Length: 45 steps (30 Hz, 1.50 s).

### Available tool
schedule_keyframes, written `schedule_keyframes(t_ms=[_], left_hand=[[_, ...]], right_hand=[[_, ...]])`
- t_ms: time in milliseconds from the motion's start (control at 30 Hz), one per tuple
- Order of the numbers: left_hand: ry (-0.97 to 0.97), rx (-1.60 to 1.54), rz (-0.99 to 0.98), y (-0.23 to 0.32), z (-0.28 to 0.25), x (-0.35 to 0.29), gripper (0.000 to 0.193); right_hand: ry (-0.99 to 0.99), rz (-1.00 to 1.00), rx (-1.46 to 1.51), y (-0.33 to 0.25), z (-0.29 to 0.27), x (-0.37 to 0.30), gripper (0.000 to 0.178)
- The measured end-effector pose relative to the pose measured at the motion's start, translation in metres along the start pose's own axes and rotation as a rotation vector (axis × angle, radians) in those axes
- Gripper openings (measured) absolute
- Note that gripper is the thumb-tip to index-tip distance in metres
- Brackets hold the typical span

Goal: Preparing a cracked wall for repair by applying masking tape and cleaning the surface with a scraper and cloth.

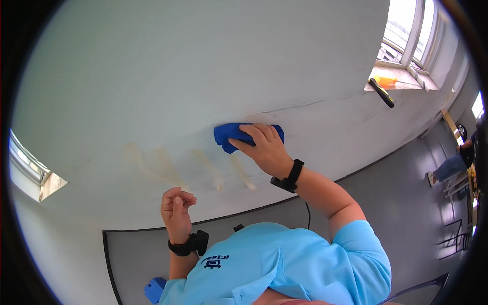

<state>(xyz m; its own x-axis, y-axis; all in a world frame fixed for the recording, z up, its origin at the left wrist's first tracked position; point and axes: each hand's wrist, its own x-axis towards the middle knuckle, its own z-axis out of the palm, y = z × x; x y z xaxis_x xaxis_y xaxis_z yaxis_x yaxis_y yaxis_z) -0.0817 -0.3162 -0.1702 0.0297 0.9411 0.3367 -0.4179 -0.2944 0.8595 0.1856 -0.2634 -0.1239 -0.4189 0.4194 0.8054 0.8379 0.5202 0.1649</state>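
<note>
Right hand (pixel 264 147) flat, fingers spread over blue sponge (pixel 239 136), pressing it against pale wall (pixel 152 76) just above yellowish streaks (pixel 203 170), for scrubbing pressure. Left hand (pixel 177 208) loosely curled, holds nothing, idle below streaks.

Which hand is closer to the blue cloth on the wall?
The right hand: it presses on the blue cloth. The left hand is loosely curled below and to the left, touching nothing.
</note>
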Motion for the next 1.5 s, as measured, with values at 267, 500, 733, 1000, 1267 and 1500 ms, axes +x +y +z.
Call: schedule_keyframes(t_ms=[267, 500, 733, 1000, 1267, 1500], left_hand=[[0.029, 0.069, 0.007, 0.004, 0.005, -0.003, 0.018], [0.026, 0.059, -0.004, 0.0, 0.004, -0.004, 0.018], [-0.035, 0.042, -0.013, -0.004, 0.013, 0.001, 0.019], [-0.057, 0.063, -0.007, -0.008, 0.022, 0.004, 0.019], [-0.059, 0.069, -0.003, -0.005, 0.026, 0.002, 0.02], [-0.051, 0.041, 0.0, -0.006, 0.029, 0.003, 0.019]], right_hand=[[0.144, 0.12, 0.018, -0.01, -0.004, 0.051, 0.038], [0.236, 0.219, -0.008, 0.001, -0.011, 0.02, 0.037], [0.241, 0.263, 0.039, 0.014, -0.004, -0.008, 0.043], [0.255, 0.391, -0.058, 0.045, -0.017, -0.038, 0.046], [0.393, 0.642, -0.19, 0.103, -0.056, -0.061, 0.049], [0.461, 0.678, -0.122, 0.112, -0.069, -0.066, 0.046]])
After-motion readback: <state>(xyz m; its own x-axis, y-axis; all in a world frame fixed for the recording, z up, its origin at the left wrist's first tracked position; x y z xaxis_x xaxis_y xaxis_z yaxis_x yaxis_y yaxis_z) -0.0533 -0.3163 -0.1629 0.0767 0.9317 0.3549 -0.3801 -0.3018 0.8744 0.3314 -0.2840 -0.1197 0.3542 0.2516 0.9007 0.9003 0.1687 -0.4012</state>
